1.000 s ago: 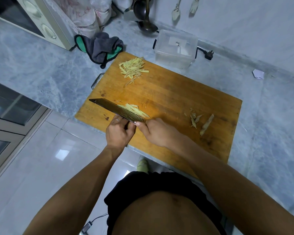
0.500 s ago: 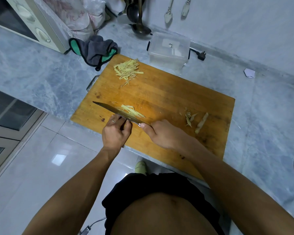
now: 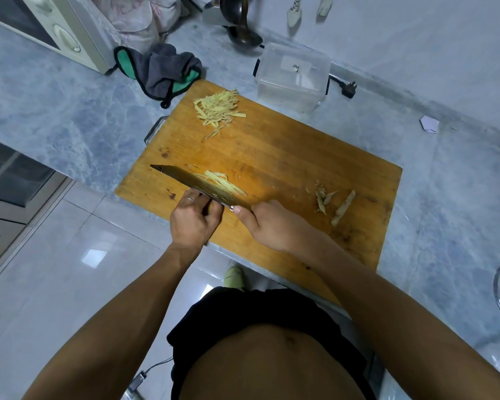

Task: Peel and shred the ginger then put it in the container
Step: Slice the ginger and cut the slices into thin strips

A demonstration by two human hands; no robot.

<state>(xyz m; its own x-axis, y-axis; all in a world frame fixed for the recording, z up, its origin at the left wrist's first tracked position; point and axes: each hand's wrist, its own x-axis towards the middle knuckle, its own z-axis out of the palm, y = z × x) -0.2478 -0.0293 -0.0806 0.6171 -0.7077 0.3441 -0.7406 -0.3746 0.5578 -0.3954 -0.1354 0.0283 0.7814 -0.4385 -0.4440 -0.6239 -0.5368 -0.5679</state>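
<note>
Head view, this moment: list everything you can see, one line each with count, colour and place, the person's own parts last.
cutting board: one, orange-brown wood, on the grey marble counter.
shredded ginger pile: one, pale yellow, far-left corner of the board.
ginger strips: a few, pale yellow, just beyond the blade.
ginger peelings: several, tan, right part of the board.
cleaver: one, dark blade, near-left of the board.
container: one, clear plastic, beyond the board.
cloth: one, grey with green trim, left of the container.
ladle: one, dark, by the wall.
microwave: one, cream, far left.
left hand: fingers curled, against the blade's near side.
right hand: grips the cleaver's handle.
</note>
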